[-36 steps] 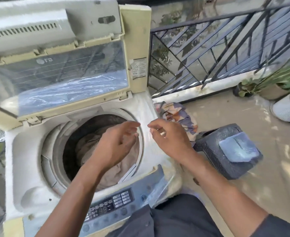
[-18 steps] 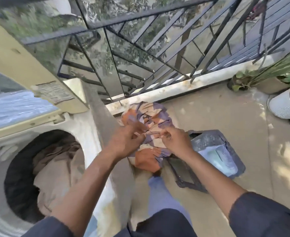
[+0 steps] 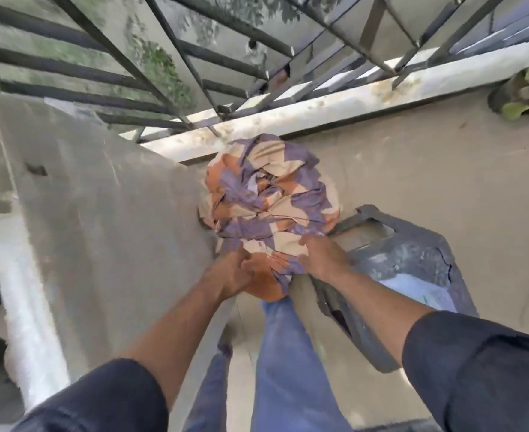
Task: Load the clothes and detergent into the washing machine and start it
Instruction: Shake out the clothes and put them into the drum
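Observation:
A crumpled cloth (image 3: 269,201) patterned in orange, purple and cream lies in a heap on the balcony floor, against the right side of the washing machine (image 3: 101,232). My left hand (image 3: 230,274) grips the cloth's near edge on the left. My right hand (image 3: 322,257) grips the near edge on the right. Only the machine's grey side panel and white top corner show; its drum is out of view. A pale packet (image 3: 416,291) lies on a dark plastic stool.
The dark grey plastic stool (image 3: 412,251) stands just right of the cloth heap. A metal railing (image 3: 194,76) on a concrete kerb runs along the far side. A potted plant (image 3: 525,95) sits at the far right. My blue-trousered legs are below the hands.
My view swung right from the open drum down to the floor beside the machine. Both hands left the drum opening, reached down and took hold of the patterned cloth.

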Demonstrator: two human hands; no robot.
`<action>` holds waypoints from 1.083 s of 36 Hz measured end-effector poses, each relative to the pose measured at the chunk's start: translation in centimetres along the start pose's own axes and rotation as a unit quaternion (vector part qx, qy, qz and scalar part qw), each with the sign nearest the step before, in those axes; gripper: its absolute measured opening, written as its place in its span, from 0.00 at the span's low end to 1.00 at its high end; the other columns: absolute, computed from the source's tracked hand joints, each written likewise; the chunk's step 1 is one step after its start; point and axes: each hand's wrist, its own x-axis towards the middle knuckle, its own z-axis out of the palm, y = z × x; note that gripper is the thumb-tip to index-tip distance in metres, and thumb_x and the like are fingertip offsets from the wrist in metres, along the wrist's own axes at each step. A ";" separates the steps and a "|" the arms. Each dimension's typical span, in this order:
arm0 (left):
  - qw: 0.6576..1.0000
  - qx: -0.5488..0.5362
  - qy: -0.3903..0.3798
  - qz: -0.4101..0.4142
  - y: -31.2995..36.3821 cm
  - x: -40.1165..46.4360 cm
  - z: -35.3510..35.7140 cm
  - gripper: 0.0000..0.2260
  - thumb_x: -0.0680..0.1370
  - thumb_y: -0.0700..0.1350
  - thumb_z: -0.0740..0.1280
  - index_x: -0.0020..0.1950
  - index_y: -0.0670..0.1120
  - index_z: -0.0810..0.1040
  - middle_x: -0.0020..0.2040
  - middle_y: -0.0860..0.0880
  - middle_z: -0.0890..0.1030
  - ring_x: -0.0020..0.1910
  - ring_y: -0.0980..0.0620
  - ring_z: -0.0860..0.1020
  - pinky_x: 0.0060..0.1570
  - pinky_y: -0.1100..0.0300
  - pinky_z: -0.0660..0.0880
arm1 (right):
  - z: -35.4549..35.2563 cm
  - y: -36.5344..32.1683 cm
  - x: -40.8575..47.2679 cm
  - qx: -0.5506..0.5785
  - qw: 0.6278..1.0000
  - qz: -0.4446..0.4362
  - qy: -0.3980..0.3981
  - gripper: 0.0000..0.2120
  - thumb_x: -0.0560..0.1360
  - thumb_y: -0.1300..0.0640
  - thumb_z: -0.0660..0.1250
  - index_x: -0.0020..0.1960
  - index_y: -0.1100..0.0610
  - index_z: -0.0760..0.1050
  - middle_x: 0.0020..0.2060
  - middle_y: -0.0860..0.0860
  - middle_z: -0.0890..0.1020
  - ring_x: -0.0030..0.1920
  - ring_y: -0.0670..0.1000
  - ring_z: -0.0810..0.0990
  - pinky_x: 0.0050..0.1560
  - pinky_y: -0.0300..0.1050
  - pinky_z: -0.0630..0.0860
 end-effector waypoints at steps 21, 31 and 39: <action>0.992 -0.115 0.025 -0.047 0.3 5.9 1.5 0.18 0.81 0.52 0.73 0.70 0.49 0.80 0.71 0.46 0.80 0.69 0.45 0.78 0.70 0.53 0.74 | 0.6 1.1 3.8 0.115 0.990 0.078 0.038 0.11 0.75 0.48 0.75 0.40 0.53 0.77 0.47 0.58 0.86 0.50 0.60 0.84 0.48 0.51 0.80; 0.999 -0.002 0.015 0.045 5.6 -3.1 -2.0 0.31 0.72 0.61 0.75 0.71 0.45 0.78 0.68 0.46 0.81 0.67 0.44 0.78 0.64 0.54 0.75 | -4.7 -6.2 -5.3 0.418 0.905 0.034 0.075 0.16 0.75 0.61 0.77 0.37 0.56 0.71 0.30 0.57 0.80 0.25 0.46 0.80 0.31 0.42 0.76; 0.976 0.112 0.168 0.080 3.3 -9.3 -3.7 0.20 0.79 0.58 0.70 0.64 0.46 0.78 0.61 0.40 0.83 0.62 0.36 0.81 0.52 0.48 0.76 | -11.8 -13.2 -15.8 0.547 0.832 -0.095 0.014 0.14 0.79 0.67 0.70 0.39 0.61 0.69 0.23 0.54 0.76 0.20 0.45 0.73 0.24 0.37 0.70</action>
